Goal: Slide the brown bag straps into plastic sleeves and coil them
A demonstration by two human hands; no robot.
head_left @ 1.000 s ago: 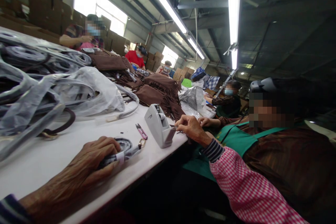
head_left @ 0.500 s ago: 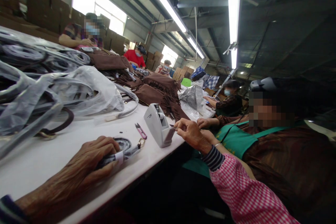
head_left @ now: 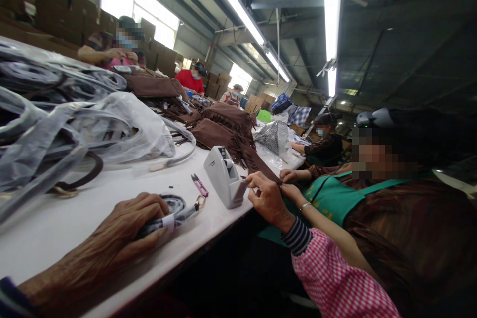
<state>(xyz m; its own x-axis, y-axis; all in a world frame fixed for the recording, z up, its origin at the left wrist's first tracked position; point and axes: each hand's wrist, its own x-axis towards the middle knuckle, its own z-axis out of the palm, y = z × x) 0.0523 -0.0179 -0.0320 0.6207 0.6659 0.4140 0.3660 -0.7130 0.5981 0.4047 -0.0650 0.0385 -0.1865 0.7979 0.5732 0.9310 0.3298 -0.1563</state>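
Coiled strap (head_left: 177, 202): lies on the white bench (head_left: 67, 213), left of the tape dispenser (head_left: 225, 181) and nearer the camera, sleeved in clear film, with a pale band (head_left: 169, 222) around one side and a gold clasp (head_left: 201, 202) toward the dispenser.
Left hand (head_left: 137, 218): left of the tape dispenser, grip clamped over the coil and resting on the bench.
Right hand (head_left: 270, 201): just right of the tape dispenser, grip bent near its cutting edge; cannot tell whether apart or together, nor whether holding tape.
Pink snips (head_left: 201, 186): just left of the tape dispenser.
Brown bags (head_left: 225, 131): heaped behind the tape dispenser.
Co-worker in green apron (head_left: 330, 198): right of the tape dispenser, with both hands close beyond the right hand.
Uncoiling risk: could spring loose on any easing of the left grip, or with a poorly seated band.
Tipping risk: could slide or topple the tape dispenser with a hard sideways pull, being unbraced near the bench edge.
Crowding risk: could bump the co-worker through working so close.
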